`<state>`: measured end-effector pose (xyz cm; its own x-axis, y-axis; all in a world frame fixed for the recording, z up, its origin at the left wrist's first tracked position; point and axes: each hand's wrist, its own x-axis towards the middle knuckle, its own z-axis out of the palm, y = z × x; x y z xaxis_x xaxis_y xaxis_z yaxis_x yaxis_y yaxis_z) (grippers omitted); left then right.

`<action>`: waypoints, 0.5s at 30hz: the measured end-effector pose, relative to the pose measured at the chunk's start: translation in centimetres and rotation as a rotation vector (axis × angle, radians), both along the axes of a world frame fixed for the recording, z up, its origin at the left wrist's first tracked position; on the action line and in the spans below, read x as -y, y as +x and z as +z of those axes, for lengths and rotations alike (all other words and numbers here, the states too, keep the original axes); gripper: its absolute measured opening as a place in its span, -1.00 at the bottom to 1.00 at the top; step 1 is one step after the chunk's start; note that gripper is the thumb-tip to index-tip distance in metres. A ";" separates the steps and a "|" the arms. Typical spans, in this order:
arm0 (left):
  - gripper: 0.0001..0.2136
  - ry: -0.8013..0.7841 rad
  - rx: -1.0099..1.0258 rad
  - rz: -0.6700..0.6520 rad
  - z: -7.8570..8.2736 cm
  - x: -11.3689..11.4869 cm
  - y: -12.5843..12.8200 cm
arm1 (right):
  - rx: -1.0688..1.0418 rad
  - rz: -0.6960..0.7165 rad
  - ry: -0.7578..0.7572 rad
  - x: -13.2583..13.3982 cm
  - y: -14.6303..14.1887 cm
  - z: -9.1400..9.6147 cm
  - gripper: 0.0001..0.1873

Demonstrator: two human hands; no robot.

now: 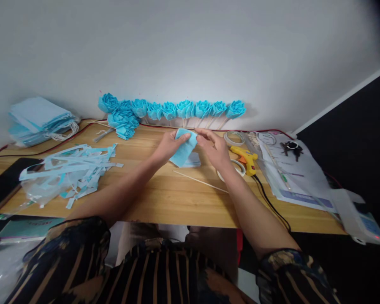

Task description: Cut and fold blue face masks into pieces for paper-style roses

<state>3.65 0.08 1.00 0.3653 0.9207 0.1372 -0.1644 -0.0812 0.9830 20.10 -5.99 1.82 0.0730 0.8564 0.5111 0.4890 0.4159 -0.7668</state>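
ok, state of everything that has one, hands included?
Blue sheet: held, tilted
Left hand: pinching the sheet, thumb on top
Right hand: at the sheet's right edge, grip unclear
Stick: lying flat
Glue gun: on its side, cord attached
Blue flowers: formed, mostly in a row
Strips: loosely heaped
Masks: stacked
Keys: lying bunched

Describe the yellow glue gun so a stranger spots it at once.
Go to the wooden table against the pale wall. Between the person's right hand and the papers farther right lies the glue gun, trailing a black cord. Its bright yellow body and orange trigger set it apart from the pale, ring-shaped rolls beside it.
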 end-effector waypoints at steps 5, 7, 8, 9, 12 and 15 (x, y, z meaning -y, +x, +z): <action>-0.77 0.161 -0.186 -0.086 -0.4 0.7 0.5 | 0.066 -0.033 0.034 -0.1 -0.9 -0.3 -0.81; -0.74 0.165 -0.245 -0.100 -0.6 0.6 0.4 | 0.072 -0.065 0.031 -0.1 -1.0 -0.3 -0.81; -0.73 0.152 -0.258 -0.105 -0.6 0.5 0.3 | 0.072 -0.080 0.038 -0.2 -0.9 -0.3 -0.81; -0.72 0.135 -0.258 -0.115 -0.6 0.3 0.1 | 0.066 -0.096 0.050 -0.2 -0.7 -0.2 -0.81; -0.64 0.102 -0.212 -0.127 -0.5 -0.5 -0.4 | -0.012 -0.168 0.099 -0.6 0.4 0.1 -0.82; -0.58 0.099 -0.191 -0.081 -0.4 -1.4 -1.0 | -0.111 -0.227 0.150 -1.0 1.6 0.2 -0.80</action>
